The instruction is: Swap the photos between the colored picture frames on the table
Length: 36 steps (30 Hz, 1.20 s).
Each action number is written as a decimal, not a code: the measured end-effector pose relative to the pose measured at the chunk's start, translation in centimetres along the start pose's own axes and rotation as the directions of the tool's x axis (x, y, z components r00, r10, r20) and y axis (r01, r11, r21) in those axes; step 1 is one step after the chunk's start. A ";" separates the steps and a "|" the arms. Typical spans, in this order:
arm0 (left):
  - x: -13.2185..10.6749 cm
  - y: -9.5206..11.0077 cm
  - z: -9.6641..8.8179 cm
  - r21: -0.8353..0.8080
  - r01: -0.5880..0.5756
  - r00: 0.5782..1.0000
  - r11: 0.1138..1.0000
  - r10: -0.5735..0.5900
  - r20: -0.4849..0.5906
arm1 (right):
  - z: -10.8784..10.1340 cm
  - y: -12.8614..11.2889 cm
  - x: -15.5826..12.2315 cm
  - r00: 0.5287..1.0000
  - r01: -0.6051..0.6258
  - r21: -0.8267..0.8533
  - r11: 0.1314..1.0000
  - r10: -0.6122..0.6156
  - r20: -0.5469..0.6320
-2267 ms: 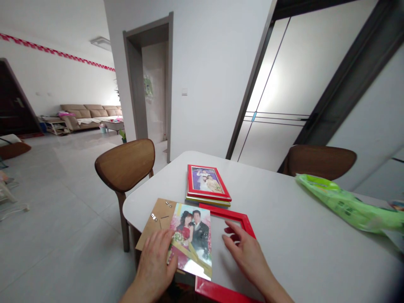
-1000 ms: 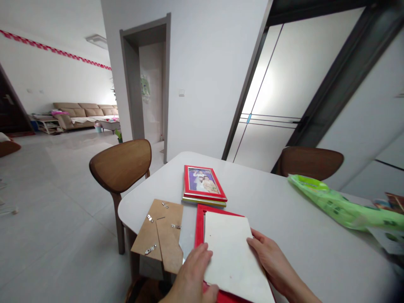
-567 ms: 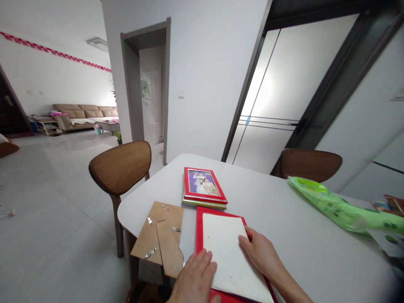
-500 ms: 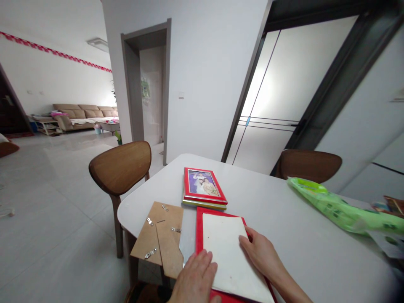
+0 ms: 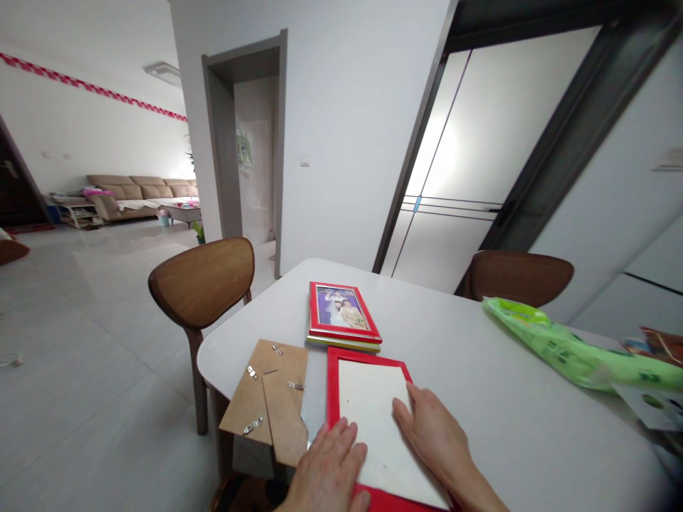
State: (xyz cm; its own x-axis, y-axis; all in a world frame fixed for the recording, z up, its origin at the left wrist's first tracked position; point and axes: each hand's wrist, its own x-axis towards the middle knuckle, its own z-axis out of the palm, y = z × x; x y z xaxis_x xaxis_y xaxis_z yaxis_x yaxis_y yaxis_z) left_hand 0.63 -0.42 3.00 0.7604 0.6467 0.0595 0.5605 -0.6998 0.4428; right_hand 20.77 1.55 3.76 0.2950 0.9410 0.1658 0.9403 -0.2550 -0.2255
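Observation:
A red picture frame lies face down before me, with a white sheet set inside its border. My left hand rests flat over the frame's left side, fingers stretched onto the sheet's edge. At the right edge my right hand grips the frame, its thumb on the sheet and its fingers around the outer side, partly hidden. Left of the frame is a brown backing board with metal clips and a stand flap. A framed photo with a red border lies beyond, on top of another frame.
The white table has a rounded left corner. A green plastic bag lies along its right side. One wooden chair stands at the left, another wooden chair at the far side. Under the backing board is a transparent sheet, partly covered.
My right hand has shifted slightly left with the frame's edge and the white sheet. My left hand stays nearly in place. The view has moved a little.

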 end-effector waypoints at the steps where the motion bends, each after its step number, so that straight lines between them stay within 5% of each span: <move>1: 0.0 0.0 -0.1 -0.001 -0.002 1.000 1.000 0.002 0.003 | 0.1 -0.1 -0.1 1.000 0.008 -0.038 0.999 -0.009 -0.024; 4: -0.1 0.1 -0.5 -0.005 0.002 1.000 1.000 -0.002 0.013 | 0.3 0.1 0.0 0.999 -0.008 -0.046 0.999 0.006 -0.043; 8: -0.1 0.4 -1.1 0.015 0.017 0.999 1.000 -0.018 0.048 | 0.1 0.8 0.2 0.996 -0.083 0.267 0.960 0.085 0.005; 11: -0.1 0.5 -1.2 0.019 0.007 0.998 1.000 -0.008 0.062 | -0.1 1.1 0.3 0.990 -0.139 0.336 0.932 0.142 0.018; 23: 0.0 0.1 -0.1 0.013 0.006 1.000 1.000 -0.006 -0.003 | 0.1 0.3 -0.4 1.000 -0.015 -0.159 0.987 0.012 -0.020; 28: -1.0 -0.3 -0.5 -0.025 -0.045 0.997 0.999 0.043 -0.064 | 0.7 -0.5 -0.9 0.990 0.079 -0.192 0.978 -0.100 -0.101; 32: -3.8 -3.0 -2.8 0.051 0.087 0.992 0.995 -0.081 -0.101 | 0.8 -1.7 -1.2 0.961 0.271 -0.070 0.960 -0.274 -0.038; 36: -6.4 -8.0 -4.2 0.203 0.362 0.919 0.910 -0.313 -0.239 | -0.1 -4.2 -1.7 0.939 0.340 0.075 0.937 -0.343 0.035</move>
State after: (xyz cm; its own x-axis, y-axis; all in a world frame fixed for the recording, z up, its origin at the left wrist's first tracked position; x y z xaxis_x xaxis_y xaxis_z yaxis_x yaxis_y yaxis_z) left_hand -10.10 2.35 2.87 0.4451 0.8859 0.1304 0.8521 -0.4638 0.2425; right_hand 16.37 0.98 4.47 -0.0518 0.9785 0.1994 0.9690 0.0976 -0.2272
